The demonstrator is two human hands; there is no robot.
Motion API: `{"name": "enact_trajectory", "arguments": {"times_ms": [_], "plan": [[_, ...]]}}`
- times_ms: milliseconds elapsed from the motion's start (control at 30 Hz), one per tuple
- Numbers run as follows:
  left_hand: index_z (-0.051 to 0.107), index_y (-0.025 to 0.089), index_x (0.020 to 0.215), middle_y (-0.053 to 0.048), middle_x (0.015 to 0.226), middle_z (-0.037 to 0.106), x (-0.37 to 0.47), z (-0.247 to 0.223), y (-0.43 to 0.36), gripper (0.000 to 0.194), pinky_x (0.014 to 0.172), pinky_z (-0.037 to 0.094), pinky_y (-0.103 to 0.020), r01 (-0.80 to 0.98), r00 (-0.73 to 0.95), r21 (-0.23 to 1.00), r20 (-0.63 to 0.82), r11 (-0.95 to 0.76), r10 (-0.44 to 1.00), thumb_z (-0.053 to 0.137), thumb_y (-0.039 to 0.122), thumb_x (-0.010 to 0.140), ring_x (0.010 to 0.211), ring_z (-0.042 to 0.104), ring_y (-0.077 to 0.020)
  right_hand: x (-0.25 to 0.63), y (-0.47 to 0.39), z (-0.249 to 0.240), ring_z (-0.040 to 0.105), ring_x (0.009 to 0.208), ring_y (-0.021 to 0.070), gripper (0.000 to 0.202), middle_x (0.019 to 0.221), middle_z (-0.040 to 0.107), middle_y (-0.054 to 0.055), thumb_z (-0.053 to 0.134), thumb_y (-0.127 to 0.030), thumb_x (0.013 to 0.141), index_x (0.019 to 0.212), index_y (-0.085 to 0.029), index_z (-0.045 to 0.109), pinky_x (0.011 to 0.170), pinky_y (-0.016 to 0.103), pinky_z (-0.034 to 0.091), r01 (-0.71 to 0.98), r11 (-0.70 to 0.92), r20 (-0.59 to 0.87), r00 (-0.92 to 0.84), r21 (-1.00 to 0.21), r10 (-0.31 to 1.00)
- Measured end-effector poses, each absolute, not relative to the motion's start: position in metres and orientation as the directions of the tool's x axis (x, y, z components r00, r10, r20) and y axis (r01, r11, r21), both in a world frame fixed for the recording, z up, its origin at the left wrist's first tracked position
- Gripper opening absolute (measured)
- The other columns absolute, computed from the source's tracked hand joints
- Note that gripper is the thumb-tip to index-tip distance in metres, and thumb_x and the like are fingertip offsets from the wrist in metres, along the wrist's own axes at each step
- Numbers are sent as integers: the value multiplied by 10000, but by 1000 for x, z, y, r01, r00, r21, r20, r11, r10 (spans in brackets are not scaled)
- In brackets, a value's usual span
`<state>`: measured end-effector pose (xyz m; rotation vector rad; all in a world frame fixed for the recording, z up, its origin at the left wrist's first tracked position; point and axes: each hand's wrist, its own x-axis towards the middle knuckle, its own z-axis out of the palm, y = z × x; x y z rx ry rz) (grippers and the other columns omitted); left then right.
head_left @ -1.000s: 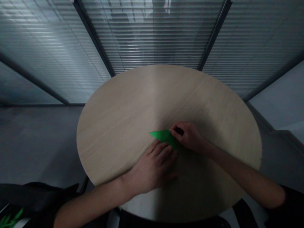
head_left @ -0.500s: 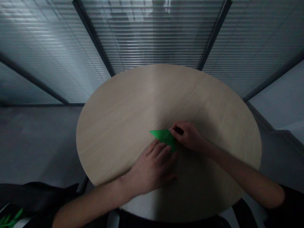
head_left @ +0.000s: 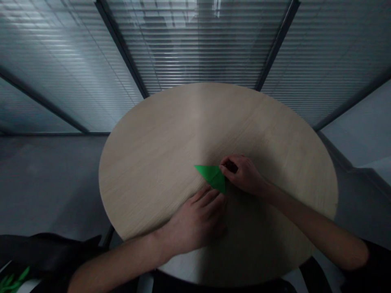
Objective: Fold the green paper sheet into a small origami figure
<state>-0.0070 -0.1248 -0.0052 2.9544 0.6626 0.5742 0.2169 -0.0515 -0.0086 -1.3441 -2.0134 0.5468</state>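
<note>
A small piece of folded green paper (head_left: 212, 176), roughly triangular with crease lines across it, lies on the round wooden table (head_left: 152, 142). At its upper right corner my right hand (head_left: 242, 173) is closed in a pinch, thumb and forefinger on the paper. My left hand (head_left: 200, 217) rests palm down just below the paper. Its fingers are slightly bent and somewhat apart, the tips at the paper's lower edge; whether they press on it I cannot tell. The left thumb is dim and partly hidden in shadow.
Glass partitions with blinds (head_left: 198, 53) stand close behind the table's far edge. At the lower left are a dark chair-like shape (head_left: 45, 248) and a bit of green plant (head_left: 15, 280). Grey floor (head_left: 61, 179) shows at the left.
My left fingers have drawn back toward me, uncovering more of the paper's lower part. The paper and my right hand's pinch have shifted very slightly to the right.
</note>
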Motion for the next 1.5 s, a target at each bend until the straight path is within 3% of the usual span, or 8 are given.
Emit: {"name": "enact_trajectory", "arguments": {"times_ms": [167,400,600,967,1233,1400,1500], "plan": [[670,63,1277,-134,1236,734,-6,-4,-125,381,1131,519,-433,408,820,117,388,-905,420,551,337,1041,1201,663,-305,219,-53,-7,642,681,172,138,762,689,13,610,-330,996,983,-200,657,669,301,476,624,374,308,-218,-685,926],[728,96,1168,-134,1304,723,-7,-5,-126,307,1126,538,-468,405,831,100,375,-909,412,580,327,1030,1231,661,-320,222,-55,-7,612,724,158,37,862,646,30,597,-194,967,961,-202,633,699,285,498,577,532,484,-252,-620,838],[683,39,1250,-162,1273,726,-6,-5,-127,378,1097,557,-439,436,810,116,382,-892,445,567,320,1026,1200,677,-319,221,-56,-6,640,741,156,27,880,683,32,621,-187,972,964,-198,644,704,277,501,563,524,425,-309,-639,851],[637,61,1351,-146,1242,724,-8,1,-126,451,1104,507,-529,457,829,69,328,-887,452,507,375,1055,1183,649,-335,220,-56,-6,631,720,158,50,845,692,30,609,-197,967,944,-198,654,689,285,497,573,490,386,-302,-657,872],[607,172,1419,-157,1297,674,-13,7,-125,470,1083,454,-677,514,813,133,241,-848,530,539,438,1037,1239,593,-395,220,-58,-1,640,762,173,63,873,707,39,613,-189,948,917,-210,664,730,303,519,580,523,358,-382,-625,852],[619,207,1419,-159,1330,645,-14,12,-124,480,1086,439,-696,538,804,181,183,-823,566,593,462,1013,1257,569,-402,220,-59,-2,656,784,177,63,918,706,50,635,-204,966,941,-204,693,762,318,545,572,529,351,-398,-627,847],[624,207,1417,-162,1322,642,-13,14,-124,489,1088,433,-709,542,804,186,172,-820,570,607,471,1006,1258,564,-407,221,-58,-4,681,906,206,101,992,714,73,631,-197,979,1014,-202,726,836,349,567,555,569,367,-439,-607,820]]}}
